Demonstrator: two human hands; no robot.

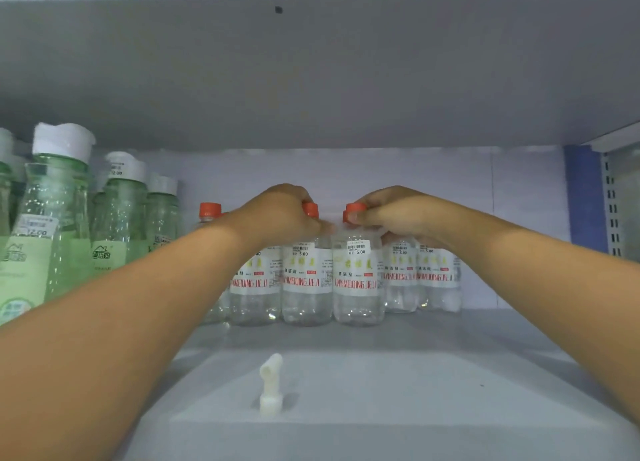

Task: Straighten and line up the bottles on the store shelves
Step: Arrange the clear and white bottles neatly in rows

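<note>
Several small clear bottles with orange caps and white-and-red labels stand in a row at the back of the grey shelf (398,342). My left hand (277,214) grips the top of one bottle (306,287) near the middle, its orange cap peeking out beside my fingers. My right hand (398,211) grips the neck of the neighbouring bottle (358,287), thumb against its orange cap. Both bottles stand upright and touch each other. Further bottles sit to the left (254,287) and right (438,280), partly hidden by my arms.
Tall green bottles with white caps (52,218) crowd the left end of the shelf. A small white plastic peg (270,384) stands up from the shelf front. The shelf above (311,79) hangs low. A blue upright (585,197) bounds the right side.
</note>
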